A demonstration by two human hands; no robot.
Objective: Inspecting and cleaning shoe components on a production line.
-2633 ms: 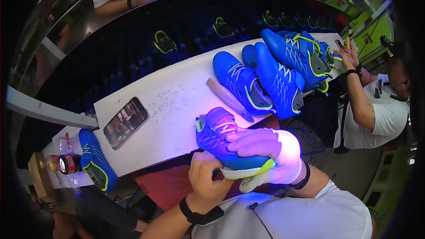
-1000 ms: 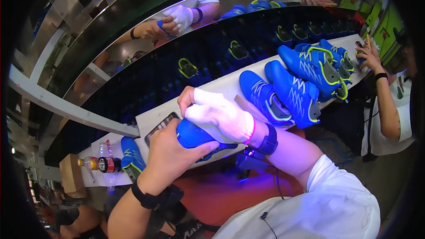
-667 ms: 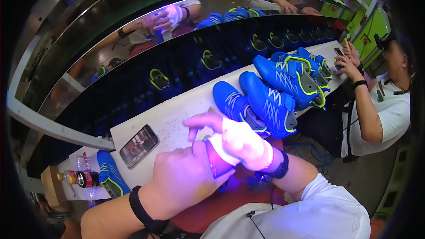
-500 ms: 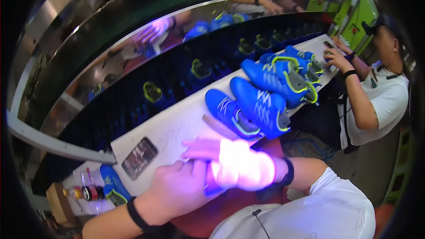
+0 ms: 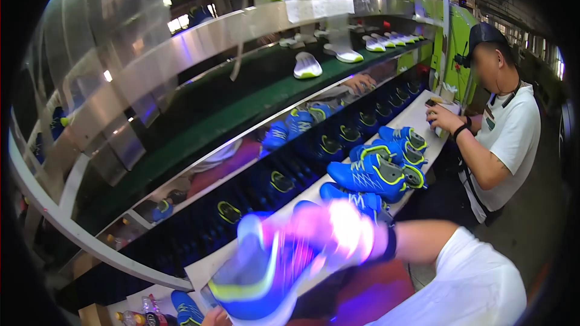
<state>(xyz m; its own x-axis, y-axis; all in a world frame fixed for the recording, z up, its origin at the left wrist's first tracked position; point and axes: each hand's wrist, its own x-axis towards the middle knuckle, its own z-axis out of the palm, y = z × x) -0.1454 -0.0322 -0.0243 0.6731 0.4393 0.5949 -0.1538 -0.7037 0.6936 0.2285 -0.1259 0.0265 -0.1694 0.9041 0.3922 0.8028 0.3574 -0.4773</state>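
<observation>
My right hand (image 5: 329,229) is closed round a blue sports shoe (image 5: 254,284) with yellow-green trim and a pale sole. The shoe is tilted and smeared by motion. Bright white and violet light washes out much of this hand. Low in the picture, part of my left hand (image 5: 215,317) shows beside the shoe. Its fingers are largely hidden, and contact with the shoe is unclear. Beyond my right hand, several blue shoes (image 5: 365,175) stand grouped on the white bench (image 5: 311,196).
Dark racking (image 5: 193,238) with shoes in it runs behind the bench, below a green conveyor (image 5: 241,108) carrying white soles (image 5: 308,65). A pale metal frame (image 5: 90,235) curves at left. Bottles (image 5: 154,314) and another blue shoe (image 5: 187,309) sit lower left. A co-worker (image 5: 501,127) handles something small at right.
My hands were together over the bench near a phone. Now the right hand holds a shoe, and the left has dropped to the lower edge. The view has tilted up, showing more conveyor.
</observation>
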